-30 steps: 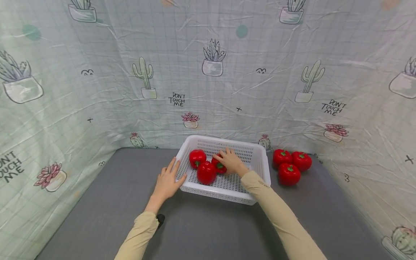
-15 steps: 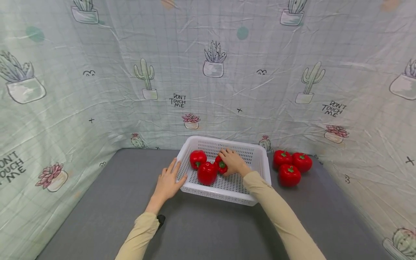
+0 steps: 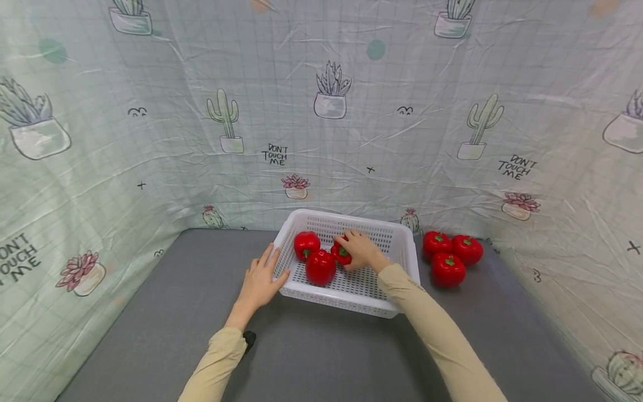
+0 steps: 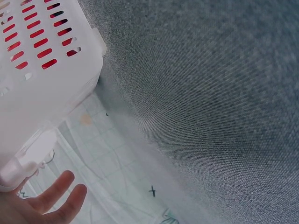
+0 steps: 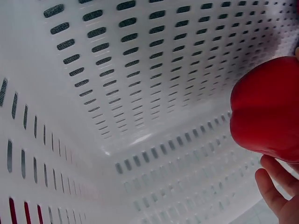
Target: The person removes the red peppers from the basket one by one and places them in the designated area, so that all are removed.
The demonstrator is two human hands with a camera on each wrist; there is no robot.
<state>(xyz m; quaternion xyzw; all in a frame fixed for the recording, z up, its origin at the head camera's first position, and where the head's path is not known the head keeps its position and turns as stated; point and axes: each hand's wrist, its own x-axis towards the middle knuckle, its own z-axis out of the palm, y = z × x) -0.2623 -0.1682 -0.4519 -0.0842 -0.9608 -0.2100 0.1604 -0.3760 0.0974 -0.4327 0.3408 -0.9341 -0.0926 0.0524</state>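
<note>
In the head view my right hand [image 3: 360, 251] reaches into a white perforated basket [image 3: 351, 298] and grips a red bell pepper [image 3: 340, 254], its fingers over the top. The right wrist view shows this lobed red pepper [image 5: 266, 109] with fingertips [image 5: 268, 186] against it. Beside it in the basket lie two more red bell peppers, one nearer the front [image 3: 320, 268] and one farther back [image 3: 306, 245]. My left hand [image 3: 258, 282] rests on the basket's left rim with fingers spread and fairly straight. In the left wrist view two fingers [image 4: 65, 200] extend past the rim.
Three red bell peppers with green stems [image 3: 448, 270] sit clustered on the grey table [image 3: 321, 357], right of the basket. A cactus-print cloth [image 3: 326, 145] hangs behind and at both sides. Red shows through the basket's slots [image 4: 42, 44].
My right hand has shifted slightly right with the pepper, which now sits a little apart from the back-left one. The left hand stays at the rim.
</note>
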